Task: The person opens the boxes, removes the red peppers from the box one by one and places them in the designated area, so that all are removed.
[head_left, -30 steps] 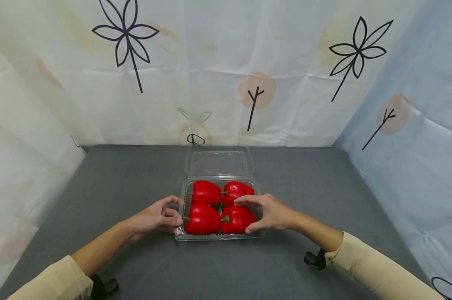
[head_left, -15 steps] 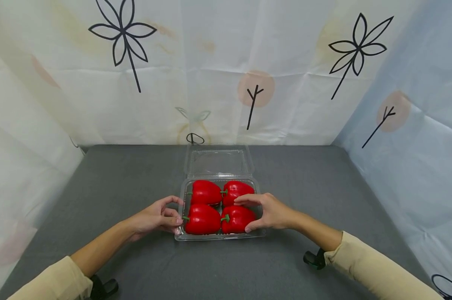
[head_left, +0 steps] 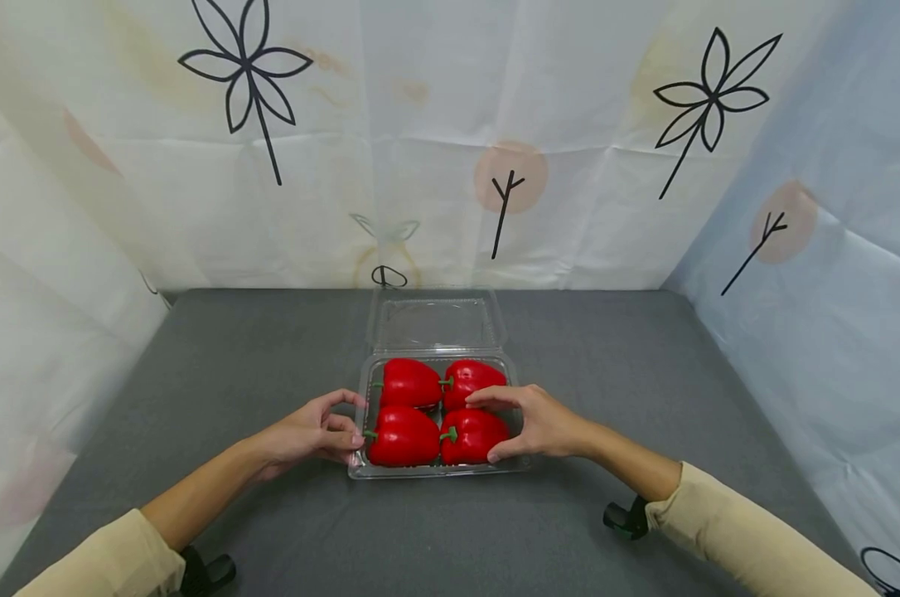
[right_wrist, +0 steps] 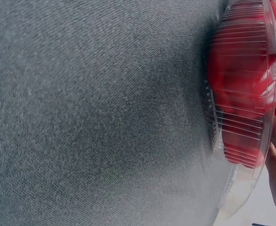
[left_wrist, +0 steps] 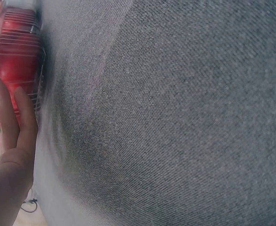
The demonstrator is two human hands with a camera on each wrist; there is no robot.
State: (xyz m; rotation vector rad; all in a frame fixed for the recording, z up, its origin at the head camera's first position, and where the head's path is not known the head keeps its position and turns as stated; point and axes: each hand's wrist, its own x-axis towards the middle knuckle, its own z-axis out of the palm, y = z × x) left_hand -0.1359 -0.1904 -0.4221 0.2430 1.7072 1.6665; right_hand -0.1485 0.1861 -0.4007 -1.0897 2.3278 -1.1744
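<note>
Several red bell peppers lie on their sides in two rows inside a clear plastic clamshell box (head_left: 450, 474), with its lid (head_left: 437, 323) folded back behind it. My left hand (head_left: 323, 431) holds the box by its left rim, thumb at the edge; in the left wrist view its fingers (left_wrist: 27, 117) reach along the ribbed side wall. With thumb and fingers spread around it, my right hand (head_left: 543, 423) grips the front right bell pepper (head_left: 474, 438). Beside that one sits the front left bell pepper (head_left: 404, 437). Behind are the back left (head_left: 411, 383) and back right (head_left: 474, 377) bell peppers.
The box stands on a grey cloth-covered table (head_left: 271, 348). A white patterned curtain (head_left: 435, 149) closes off the back, and more fabric hangs at both sides. Dark straps (head_left: 629, 518) are worn near both sleeve cuffs.
The head view shifts very slightly. Both hands, the peppers and the box keep their places.
</note>
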